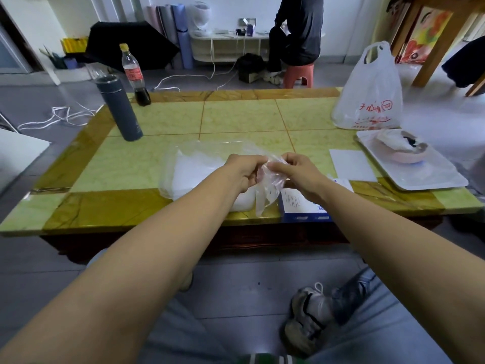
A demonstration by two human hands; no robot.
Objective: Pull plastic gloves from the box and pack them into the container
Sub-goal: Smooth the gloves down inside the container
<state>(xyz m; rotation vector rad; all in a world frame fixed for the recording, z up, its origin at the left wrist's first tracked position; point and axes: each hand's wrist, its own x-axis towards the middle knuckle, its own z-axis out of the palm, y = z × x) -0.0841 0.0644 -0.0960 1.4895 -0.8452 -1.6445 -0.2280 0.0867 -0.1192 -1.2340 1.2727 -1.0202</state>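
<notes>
A clear plastic glove [267, 187] hangs between my hands above the table's front edge. My left hand [242, 172] grips its upper part with curled fingers. My right hand [294, 170] pinches the same glove from the right. Below my right wrist lies the blue and white glove box [301, 206], partly hidden by my arm. A clear plastic container [189, 169] with its lid raised sits under and behind my left hand, with white contents showing inside.
On the green tiled table [236, 119] stand a grey flask [118, 106] and a cola bottle [133, 74] at the far left. A white plastic bag [370, 93], a white tray [420, 174] with a bowl, and a white sheet [351, 165] lie right. A person sits beyond.
</notes>
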